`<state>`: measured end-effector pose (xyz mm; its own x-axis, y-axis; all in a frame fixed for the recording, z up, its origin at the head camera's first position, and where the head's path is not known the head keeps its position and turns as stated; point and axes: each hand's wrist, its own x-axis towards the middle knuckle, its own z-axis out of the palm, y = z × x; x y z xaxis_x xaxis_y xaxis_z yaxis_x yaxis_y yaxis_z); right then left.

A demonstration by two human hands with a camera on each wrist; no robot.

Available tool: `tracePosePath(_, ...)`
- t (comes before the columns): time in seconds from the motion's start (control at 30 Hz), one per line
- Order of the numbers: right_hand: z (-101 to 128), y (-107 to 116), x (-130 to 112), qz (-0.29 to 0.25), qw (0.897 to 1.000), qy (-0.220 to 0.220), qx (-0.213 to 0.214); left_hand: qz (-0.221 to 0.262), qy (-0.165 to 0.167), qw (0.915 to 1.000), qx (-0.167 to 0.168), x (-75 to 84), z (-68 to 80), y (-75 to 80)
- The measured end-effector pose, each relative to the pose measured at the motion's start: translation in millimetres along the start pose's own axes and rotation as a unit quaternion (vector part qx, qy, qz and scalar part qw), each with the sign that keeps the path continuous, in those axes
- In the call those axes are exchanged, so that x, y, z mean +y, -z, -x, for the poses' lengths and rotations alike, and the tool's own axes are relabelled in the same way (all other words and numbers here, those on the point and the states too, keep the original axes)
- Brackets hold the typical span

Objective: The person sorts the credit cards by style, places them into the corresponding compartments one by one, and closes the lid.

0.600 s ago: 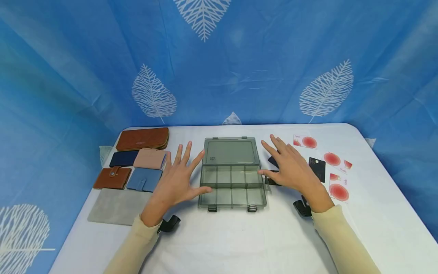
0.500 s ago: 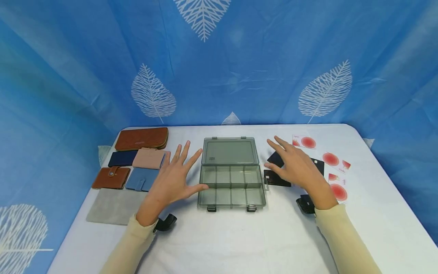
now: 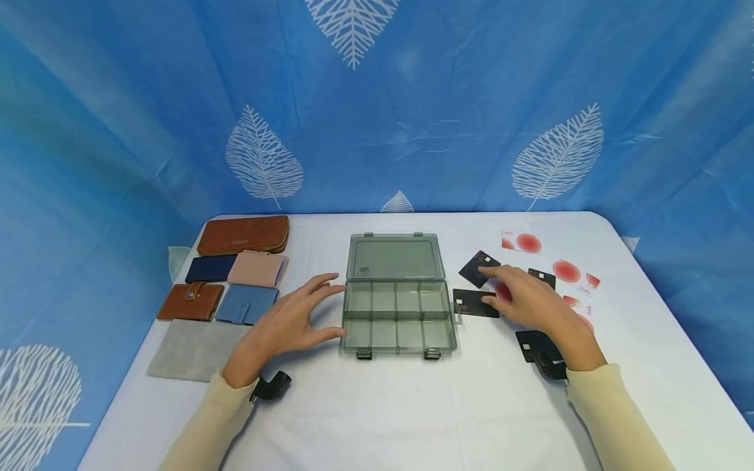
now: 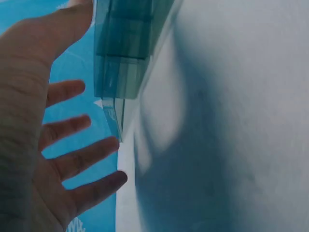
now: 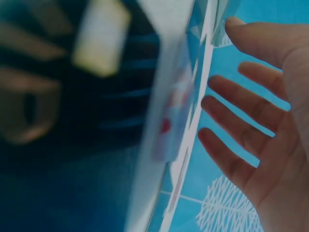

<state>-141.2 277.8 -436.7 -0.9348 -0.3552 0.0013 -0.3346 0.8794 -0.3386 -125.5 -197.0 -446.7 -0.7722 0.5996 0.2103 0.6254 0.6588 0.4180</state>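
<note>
A smoky clear compartment box (image 3: 398, 317) lies with its lid laid flat behind it at the middle of the white table (image 3: 377, 405). My left hand (image 3: 288, 320) hovers just left of the box with fingers spread, its thumb near the box's front left corner; the left wrist view shows the box (image 4: 126, 53) beside the spread fingers. My right hand (image 3: 527, 302) hangs over several cards to the right, fingers relaxed, fingertips above a black card (image 3: 474, 303) and another black card (image 3: 480, 267). Neither hand holds anything. In the right wrist view the black card (image 5: 58, 92) is a blur.
Several wallets lie at the left: a long brown one (image 3: 244, 235), navy (image 3: 210, 268), pink (image 3: 257, 269), small brown (image 3: 190, 301), blue (image 3: 246, 305), plus a grey pouch (image 3: 191, 350). Red-and-white cards (image 3: 521, 242) lie at the right. A blue leaf-print curtain (image 3: 377, 104) surrounds the table.
Both hands have dropped lower and moved outward from the box. The right hand has shifted right over the cards; the left hand's fingers have relaxed from a wide spread.
</note>
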Motion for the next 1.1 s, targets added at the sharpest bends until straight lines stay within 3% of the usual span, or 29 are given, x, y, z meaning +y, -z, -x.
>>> tracePosePath(0.17, 8.6, -3.3, 4.1, -0.015, 1.0, 0.028, 0.002, 0.022, -0.01, 0.9997, -0.011, -7.0, 1.0, -2.2)
tracePosePath(0.47, 11.3, -4.9, 7.8, -0.026, 0.999, 0.036, -0.017, 0.038, -0.007, 0.9989, -0.027, -8.3, 2.1, -5.0)
tracePosePath(0.9, 9.2, -4.6, 5.8, -0.022, 0.999, 0.041, 0.017, 0.045, -0.017, 0.9983, -0.032, -7.6, 3.7, -5.1)
tracePosePath(1.1, 8.8, 2.3, 6.2, -0.05, 0.997, 0.047, 0.018, 0.039, -0.014, 0.9985, -0.036, -8.3, 3.5, -5.5)
